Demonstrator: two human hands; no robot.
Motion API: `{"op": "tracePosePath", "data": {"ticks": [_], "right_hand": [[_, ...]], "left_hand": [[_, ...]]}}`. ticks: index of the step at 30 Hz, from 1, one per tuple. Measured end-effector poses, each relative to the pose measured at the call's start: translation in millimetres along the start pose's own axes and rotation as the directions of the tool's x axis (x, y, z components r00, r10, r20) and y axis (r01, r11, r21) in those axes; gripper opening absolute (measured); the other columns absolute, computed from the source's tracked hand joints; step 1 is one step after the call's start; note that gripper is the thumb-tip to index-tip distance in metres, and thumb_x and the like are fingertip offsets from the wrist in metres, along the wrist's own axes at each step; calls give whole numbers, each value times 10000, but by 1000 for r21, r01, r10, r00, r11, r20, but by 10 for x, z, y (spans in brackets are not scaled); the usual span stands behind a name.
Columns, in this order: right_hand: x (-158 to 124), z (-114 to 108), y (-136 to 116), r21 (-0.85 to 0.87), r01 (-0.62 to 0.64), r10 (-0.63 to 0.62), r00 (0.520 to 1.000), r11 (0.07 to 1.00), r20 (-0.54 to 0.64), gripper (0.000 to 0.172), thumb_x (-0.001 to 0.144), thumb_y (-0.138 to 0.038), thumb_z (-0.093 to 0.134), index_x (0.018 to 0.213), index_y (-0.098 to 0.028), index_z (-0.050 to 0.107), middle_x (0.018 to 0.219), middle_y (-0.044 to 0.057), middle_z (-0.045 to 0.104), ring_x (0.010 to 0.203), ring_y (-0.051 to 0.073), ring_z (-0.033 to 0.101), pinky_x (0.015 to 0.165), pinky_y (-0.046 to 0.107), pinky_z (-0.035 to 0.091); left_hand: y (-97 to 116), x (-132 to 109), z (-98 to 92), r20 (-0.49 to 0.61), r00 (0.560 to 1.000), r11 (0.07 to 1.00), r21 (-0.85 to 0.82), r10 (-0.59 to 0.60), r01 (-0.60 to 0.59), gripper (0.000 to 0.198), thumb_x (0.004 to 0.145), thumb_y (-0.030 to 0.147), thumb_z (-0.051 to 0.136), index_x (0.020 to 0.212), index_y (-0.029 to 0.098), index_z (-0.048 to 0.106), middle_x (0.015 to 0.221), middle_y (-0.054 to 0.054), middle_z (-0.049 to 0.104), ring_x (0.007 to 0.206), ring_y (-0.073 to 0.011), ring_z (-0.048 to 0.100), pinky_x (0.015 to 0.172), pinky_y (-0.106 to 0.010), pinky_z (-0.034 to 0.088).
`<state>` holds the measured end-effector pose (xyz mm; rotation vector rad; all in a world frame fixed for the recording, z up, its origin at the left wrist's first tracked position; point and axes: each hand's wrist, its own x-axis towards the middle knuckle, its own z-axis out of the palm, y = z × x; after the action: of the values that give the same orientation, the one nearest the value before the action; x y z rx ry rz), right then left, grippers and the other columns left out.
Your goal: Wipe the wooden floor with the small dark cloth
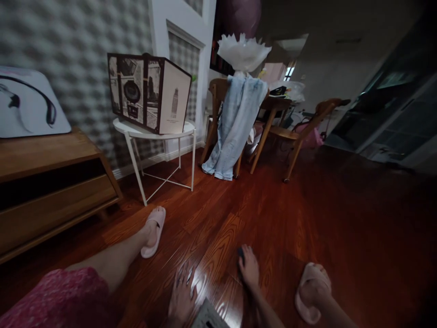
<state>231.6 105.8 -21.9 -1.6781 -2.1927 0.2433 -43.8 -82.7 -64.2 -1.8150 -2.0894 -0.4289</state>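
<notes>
My left hand is low over the wooden floor, fingers spread and holding nothing. To its right, my right hand is closed around a small dark object, mostly hidden by the fingers; its kind is not clear. Between my forearms, at the bottom edge, a greyish flat-topped thing with a dark mark shows only in part. Each of my feet wears a pale pink slipper, one on either side of the hands.
A white side table bears a patterned box. Left of it stands a wooden cabinet with a white box on top. Light blue jeans hang over a chair. Behind are a cluttered table and another wooden chair.
</notes>
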Motion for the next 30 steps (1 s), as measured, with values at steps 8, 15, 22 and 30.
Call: {"op": "tracePosePath", "data": {"ticks": [8, 15, 22, 30], "right_hand": [[-456, -188, 813, -66, -567, 497, 768, 821, -405, 700, 937, -376, 195, 1481, -15, 447, 1491, 260, 499, 1473, 372, 329, 1095, 600, 356], [-478, 396, -830, -20, -170, 168, 982, 985, -87, 623, 934, -316, 294, 1481, -91, 489, 1549, 175, 468, 1489, 302, 330, 1178, 532, 289], [-463, 612, -1406, 152, 272, -294, 944, 950, 150, 560, 960, -279, 364, 1507, -255, 480, 1592, 6, 432, 1515, 205, 295, 1233, 413, 253], [-35, -47, 387, -93, -250, 237, 963, 964, -129, 624, 935, -306, 229, 1422, -108, 564, 1495, 148, 538, 1464, 272, 387, 1155, 476, 350]], "left_hand": [[-3, 4, -31, 92, 996, 998, -57, -10, 15, 704, 915, 299, 393, 1591, 248, 204, 1623, -63, 403, 1513, -255, 325, 1260, -533, 181], [8, 19, -46, 33, 999, 999, -42, -6, 7, 739, 906, 297, 411, 1600, 265, 159, 1628, -68, 396, 1498, -243, 354, 1268, -504, 142], [7, 12, 4, -64, 998, 1000, 27, 12, -10, 751, 887, 286, 436, 1597, 277, 191, 1599, -47, 449, 1489, -235, 362, 1263, -488, 144], [17, -3, 15, 11, 1000, 999, -34, -24, 24, 734, 895, 274, 411, 1593, 274, 185, 1616, -47, 419, 1501, -263, 340, 1245, -531, 189]]}}
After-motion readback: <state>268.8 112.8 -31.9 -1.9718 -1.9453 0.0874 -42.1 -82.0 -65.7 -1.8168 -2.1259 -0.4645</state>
